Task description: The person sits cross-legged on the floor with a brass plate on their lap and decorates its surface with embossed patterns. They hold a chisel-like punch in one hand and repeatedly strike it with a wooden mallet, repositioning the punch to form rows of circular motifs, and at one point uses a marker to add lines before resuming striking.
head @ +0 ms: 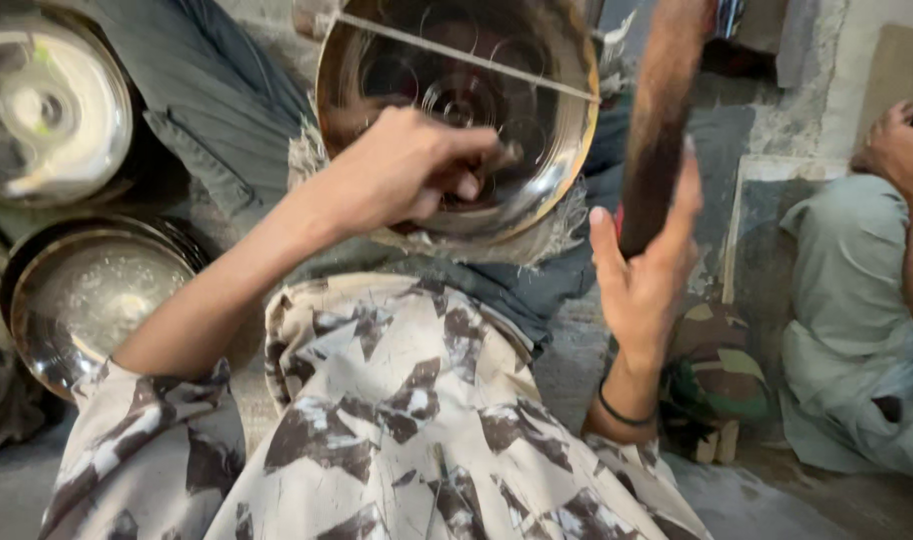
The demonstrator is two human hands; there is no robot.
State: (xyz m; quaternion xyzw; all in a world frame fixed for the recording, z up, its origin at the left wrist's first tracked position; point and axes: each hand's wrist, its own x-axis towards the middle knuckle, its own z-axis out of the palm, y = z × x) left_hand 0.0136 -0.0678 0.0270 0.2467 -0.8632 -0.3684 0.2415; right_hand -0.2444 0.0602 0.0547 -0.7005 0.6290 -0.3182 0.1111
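1. Rough grey workshop floor and patched wall fill the background; person sits low, camouflage-print clothing across the bottom of frame.
2. Round shiny steel bowl with a brassy rim (457,110) sits top centre, tilted, its hollow facing the camera, resting on frayed cloth over the lap.
3. Left hand (407,170) is curled closed inside the bowl, pinching a small dark tool (505,156); the tip is blurred, so its kind is unclear.
4. Right hand (645,262) wraps a dark wooden stick-like handle (657,130), raised upright at right of centre; its head runs out of frame.
5. Thin metal rod (467,58) lies across the bowl's mouth.
6. Two more steel bowls: upper left (47,100) and lower left (87,295).
7. Another person's hand (892,150) and pale green clothing, far right.
8. Step, judged: working the bowl's inner surface, tool set, striker lifted. Next calls for a controlled blow onto the tool while the bowl is kept steady.
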